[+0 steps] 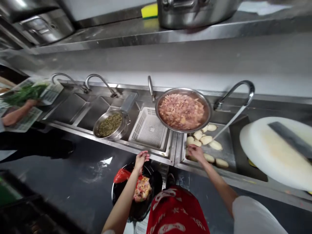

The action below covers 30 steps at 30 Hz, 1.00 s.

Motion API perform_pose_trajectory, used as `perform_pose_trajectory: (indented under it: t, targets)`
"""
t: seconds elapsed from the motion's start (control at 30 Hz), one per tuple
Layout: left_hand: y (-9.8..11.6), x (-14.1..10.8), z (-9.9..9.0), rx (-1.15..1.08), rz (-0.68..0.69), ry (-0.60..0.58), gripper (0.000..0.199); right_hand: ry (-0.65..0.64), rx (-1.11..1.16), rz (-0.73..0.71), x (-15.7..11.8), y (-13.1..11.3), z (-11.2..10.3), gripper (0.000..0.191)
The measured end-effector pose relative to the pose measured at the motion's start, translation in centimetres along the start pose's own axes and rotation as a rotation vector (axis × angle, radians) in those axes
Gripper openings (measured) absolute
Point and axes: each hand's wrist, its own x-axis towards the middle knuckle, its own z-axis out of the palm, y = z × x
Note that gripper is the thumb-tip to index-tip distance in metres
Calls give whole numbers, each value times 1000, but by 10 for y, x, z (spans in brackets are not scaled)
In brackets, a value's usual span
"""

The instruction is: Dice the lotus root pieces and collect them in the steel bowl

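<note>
My left hand point(142, 158) hangs over the front edge of the sink, above the black-lined bin point(156, 182), its fingers loosely curled; whether anything is between them is too small to tell. Over the front left of the right sink, my right hand point(195, 152) is beside peeled pale root vegetables point(206, 139), fingers bent and partly blurred. Water runs from the curved faucet point(250, 89) onto the vegetables. A large steel bowl of chopped pinkish meat point(181, 110) rests across the back of the sinks. Left of it is a white perforated basket point(149, 128).
A steel bowl of green pieces point(109, 125) sits on the middle sink. At right lies a round white board point(275, 149) with a cleaver point(292, 138). A co-worker's hand point(30, 104) touches leafy greens point(23, 94) at left. A pot point(197, 13) stands on the shelf point(117, 40).
</note>
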Motion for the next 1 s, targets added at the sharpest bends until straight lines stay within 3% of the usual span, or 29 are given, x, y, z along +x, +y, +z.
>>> perform_pose_trajectory:
  t: [0.1, 0.2, 0.33, 0.43, 0.53, 0.63, 0.73, 1.0]
  targets:
    - [14, 30, 29, 126, -21, -74, 16, 161, -38, 46, 41, -33, -64, 38]
    - [43, 68, 64, 235, 6, -105, 17, 274, -148, 76, 86, -87, -101, 49]
    - [103, 140, 125, 297, 101, -102, 23, 339, -247, 121, 134, -136, -116, 49]
    - [149, 196, 171, 367, 210, -59, 28, 411, -343, 147, 160, -157, -123, 42]
    - [177, 237, 202, 425, 321, 34, 26, 478, -459, 163, 186, -173, -132, 37]
    - [180, 261, 216, 455, 381, 129, 23, 504, -575, 166, 216, -179, -140, 36]
    - [169, 267, 221, 464, 401, 176, 20, 486, -657, 136, 241, -176, -146, 36]
    - [133, 241, 219, 315, 356, 247, 14, 375, -704, -9, 244, -178, -172, 32]
